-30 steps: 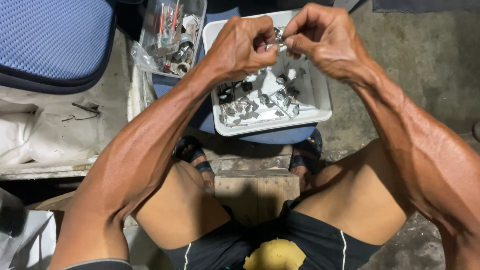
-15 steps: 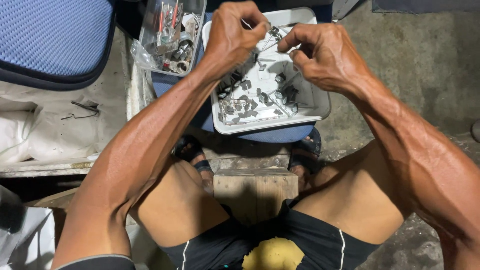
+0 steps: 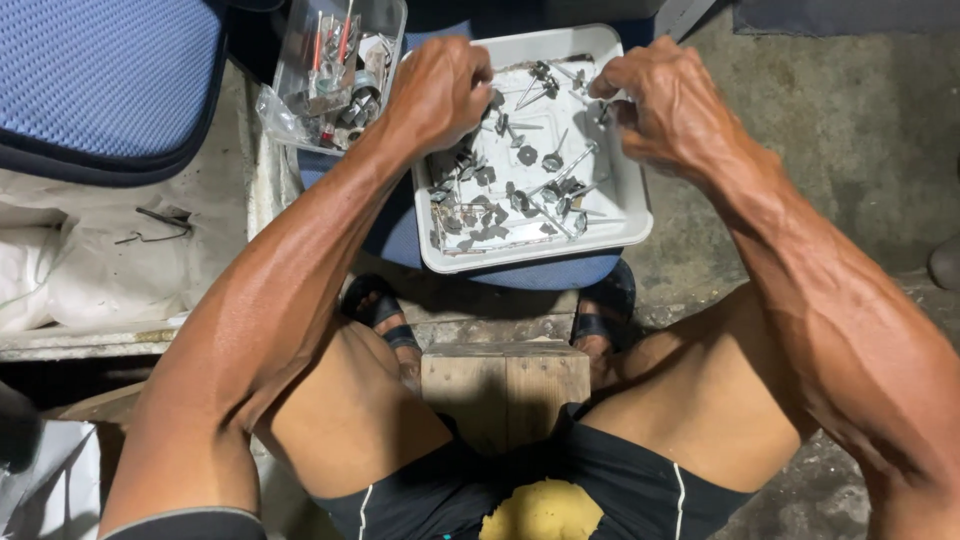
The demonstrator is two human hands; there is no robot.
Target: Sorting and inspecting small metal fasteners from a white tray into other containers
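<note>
A white rectangular tray (image 3: 630, 215) holds several metal screws and washers (image 3: 530, 190) and rests on a blue stool seat (image 3: 400, 235). My left hand (image 3: 440, 90) hovers over the tray's left part with its fingers curled under; what they hold is hidden. Over the tray's far right corner, my right hand (image 3: 670, 105) has its fingertips pinched on a small metal fastener (image 3: 603, 108). The two hands are apart.
A clear plastic box (image 3: 335, 70) of small tools and parts stands left of the tray. A blue padded cushion (image 3: 100, 80) lies at the far left above white cloth (image 3: 90, 270) with a bent wire. A wooden block (image 3: 505, 385) sits between my knees, on a concrete floor (image 3: 840, 130).
The hands were together above the tray, working one small metal piece. They have dropped toward the tray and moved apart, the left going left and the right going right.
</note>
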